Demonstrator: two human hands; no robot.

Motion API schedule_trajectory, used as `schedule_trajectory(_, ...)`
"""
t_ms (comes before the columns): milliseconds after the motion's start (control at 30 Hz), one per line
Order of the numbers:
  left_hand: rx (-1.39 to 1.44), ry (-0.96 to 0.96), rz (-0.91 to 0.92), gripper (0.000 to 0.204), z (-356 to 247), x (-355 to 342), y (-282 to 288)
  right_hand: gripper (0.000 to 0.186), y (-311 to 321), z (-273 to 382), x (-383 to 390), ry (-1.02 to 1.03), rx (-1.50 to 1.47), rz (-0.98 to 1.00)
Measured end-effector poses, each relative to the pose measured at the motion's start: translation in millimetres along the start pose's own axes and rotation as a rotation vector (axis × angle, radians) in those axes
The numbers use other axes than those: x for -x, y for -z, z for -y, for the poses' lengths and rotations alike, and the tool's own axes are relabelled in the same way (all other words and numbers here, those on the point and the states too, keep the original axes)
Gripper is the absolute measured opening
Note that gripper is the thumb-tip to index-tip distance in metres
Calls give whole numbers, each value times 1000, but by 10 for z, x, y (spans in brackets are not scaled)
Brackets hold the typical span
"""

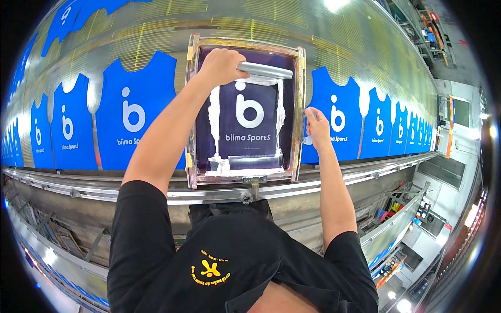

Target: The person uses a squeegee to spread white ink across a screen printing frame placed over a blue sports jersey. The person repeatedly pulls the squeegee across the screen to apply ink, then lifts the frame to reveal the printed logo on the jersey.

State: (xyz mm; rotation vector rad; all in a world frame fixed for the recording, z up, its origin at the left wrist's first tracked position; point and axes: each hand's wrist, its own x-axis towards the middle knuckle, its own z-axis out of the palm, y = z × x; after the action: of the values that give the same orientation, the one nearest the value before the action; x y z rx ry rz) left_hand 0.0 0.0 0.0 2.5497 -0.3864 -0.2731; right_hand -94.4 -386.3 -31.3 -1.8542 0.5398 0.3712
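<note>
A silver squeegee (265, 70) is gripped in my left hand (222, 67), across the upper part of a printing screen. The screen (245, 146) has a dark mesh with a white logo, white ink around it, and a worn rectangular frame. Beside the frame's right edge, my right hand (317, 123) has its fingers curled closed; whether they grip the frame or something on it I cannot make out. Blue vests (136, 88) printed with white logos lie flat in a row on both sides of the screen.
The long shiny table (282, 26) has yellow line markings and more vests at upper left. A metal rail (360, 180) runs along its near edge, with a clamp (253, 185) under the screen. Racks and assorted items (433, 31) stand beyond the table on the right.
</note>
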Motion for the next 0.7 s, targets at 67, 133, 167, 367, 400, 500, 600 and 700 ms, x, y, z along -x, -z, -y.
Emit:
schedule_trajectory(67,21,-8,-58,46,-7,32,-136,47,64,138,64,-32,7,-35)
schedule_trajectory(133,12,-101,-226,38,90,120,-108,45,-32,345,45,15,6,-53)
schedule_trajectory(167,10,-120,-271,34,93,293,-150,44,-65,368,117,2,-3,-45)
schedule_trajectory(367,-67,-182,-415,42,-422,1639,-798,39,-37,500,194,47,-55,-55)
schedule_trajectory(400,-99,-141,-341,46,-587,1982,-946,39,-17,478,195,56,-55,-57)
schedule_trajectory(500,-28,-200,-423,54,-977,2750,-1186,40,9,464,97,103,-27,-52)
schedule_trajectory(600,33,-149,-432,55,-1081,3023,-1253,37,-58,499,123,321,66,-219)
schedule_trajectory(700,70,-128,-411,57,-949,3170,-1031,35,-311,594,381,399,-53,-275)
